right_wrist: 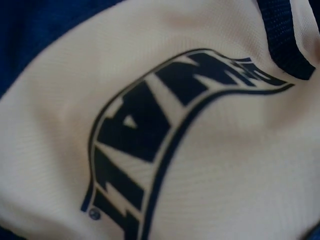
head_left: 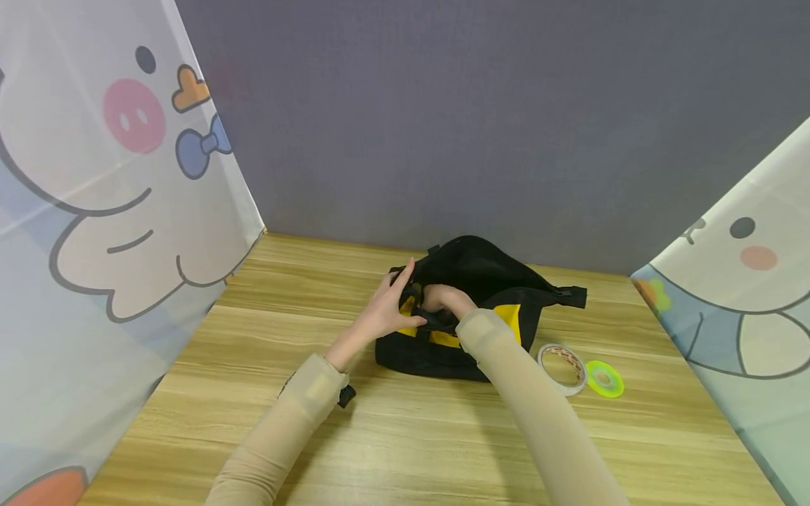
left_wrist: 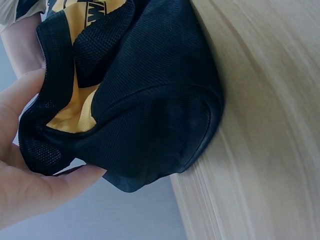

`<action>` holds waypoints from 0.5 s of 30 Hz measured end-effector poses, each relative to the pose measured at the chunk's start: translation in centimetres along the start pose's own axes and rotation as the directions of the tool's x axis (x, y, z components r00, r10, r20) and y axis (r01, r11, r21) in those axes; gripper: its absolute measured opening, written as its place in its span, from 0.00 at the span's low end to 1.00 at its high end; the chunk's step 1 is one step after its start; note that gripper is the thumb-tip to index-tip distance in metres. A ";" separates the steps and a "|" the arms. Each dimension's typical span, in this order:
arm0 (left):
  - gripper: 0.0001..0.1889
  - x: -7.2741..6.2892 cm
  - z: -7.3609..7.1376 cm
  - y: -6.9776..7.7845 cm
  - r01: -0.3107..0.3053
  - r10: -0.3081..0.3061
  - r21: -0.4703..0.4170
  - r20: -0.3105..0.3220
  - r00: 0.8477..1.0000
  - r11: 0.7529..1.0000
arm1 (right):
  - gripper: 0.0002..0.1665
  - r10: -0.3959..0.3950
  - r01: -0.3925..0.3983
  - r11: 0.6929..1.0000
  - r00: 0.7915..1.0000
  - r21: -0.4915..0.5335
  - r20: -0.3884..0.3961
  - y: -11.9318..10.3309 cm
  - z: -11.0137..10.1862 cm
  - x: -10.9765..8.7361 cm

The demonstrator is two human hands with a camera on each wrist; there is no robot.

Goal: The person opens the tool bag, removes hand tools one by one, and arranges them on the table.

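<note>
A black-and-yellow zip tool bag (head_left: 465,369) lies on the wooden table, its mouth gaping and its black flap standing up at the back. At the bag's left end my left hand (head_left: 382,309) grips the zipped edge, thumb on one side and fingers on the other, as the left wrist view shows on the black fabric (left_wrist: 155,105). My right hand (head_left: 446,299) reaches down into the mouth. Its fingers are hidden inside. Dark lettering on the bag's pale-looking panel (right_wrist: 215,150) fills the right wrist view.
To the right of the bag lies a white tape roll (head_left: 571,389), with a flat bright green tape roll (head_left: 596,386) beside it. A grey wall (head_left: 481,126) stands behind the table. Cartoon-printed cloths (head_left: 82,253) hang on both sides.
</note>
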State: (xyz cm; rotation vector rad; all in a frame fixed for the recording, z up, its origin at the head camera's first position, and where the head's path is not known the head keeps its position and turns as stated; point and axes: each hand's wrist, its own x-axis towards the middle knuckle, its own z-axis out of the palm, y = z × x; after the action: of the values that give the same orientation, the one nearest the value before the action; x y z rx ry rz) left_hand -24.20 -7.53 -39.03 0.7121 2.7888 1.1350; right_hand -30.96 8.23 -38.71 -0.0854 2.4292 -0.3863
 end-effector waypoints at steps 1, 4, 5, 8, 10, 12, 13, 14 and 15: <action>0.59 0.0 0.0 0.0 0.001 -0.001 -0.001 0.001 1.000 1.000 | 0.13 -0.003 0.003 1.000 1.000 -0.002 -0.002 0.0 0.0 0.0; 0.59 0.0 0.0 0.0 0.005 -0.005 -0.008 0.005 1.000 1.000 | 0.14 -0.010 0.010 1.000 1.000 0.006 -0.007 0.2 0.0 0.1; 0.59 0.0 0.0 0.0 0.006 -0.006 -0.010 0.006 1.000 1.000 | 0.14 -0.011 0.011 1.000 1.000 0.010 -0.012 0.2 0.0 0.1; 0.59 0.0 0.0 0.0 0.009 -0.009 -0.009 0.007 1.000 1.000 | 0.18 -0.014 0.015 1.000 0.999 0.023 -0.038 0.2 -0.2 0.1; 0.59 0.0 0.0 0.0 0.012 -0.012 -0.006 0.008 1.000 1.000 | 0.22 -0.021 0.022 0.999 0.998 0.031 -0.057 0.3 -0.2 0.2; 0.60 0.0 0.0 0.0 0.012 -0.012 -0.006 0.007 1.000 1.000 | 0.30 -0.029 0.032 0.999 0.997 0.044 -0.068 0.3 -0.3 0.2; 0.60 0.0 0.0 0.0 0.010 -0.010 -0.005 0.006 1.000 1.000 | 0.34 -0.035 0.039 0.998 0.997 0.057 -0.071 0.3 -0.3 0.2; 0.60 0.0 0.0 0.0 0.008 -0.008 -0.004 0.004 1.000 1.000 | 0.38 -0.040 0.045 0.996 0.997 0.073 -0.073 0.4 -0.4 0.2; 0.60 0.0 0.0 0.0 0.005 -0.005 -0.003 0.001 1.000 1.000 | 0.41 -0.044 0.050 0.995 0.996 0.088 -0.076 0.4 -0.4 0.2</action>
State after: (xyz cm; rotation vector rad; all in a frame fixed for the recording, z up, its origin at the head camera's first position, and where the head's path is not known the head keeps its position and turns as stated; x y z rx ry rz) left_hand -24.16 -7.52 -39.05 0.7050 2.7854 1.1372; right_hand -31.30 8.68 -38.65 -0.0905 2.4825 -0.5279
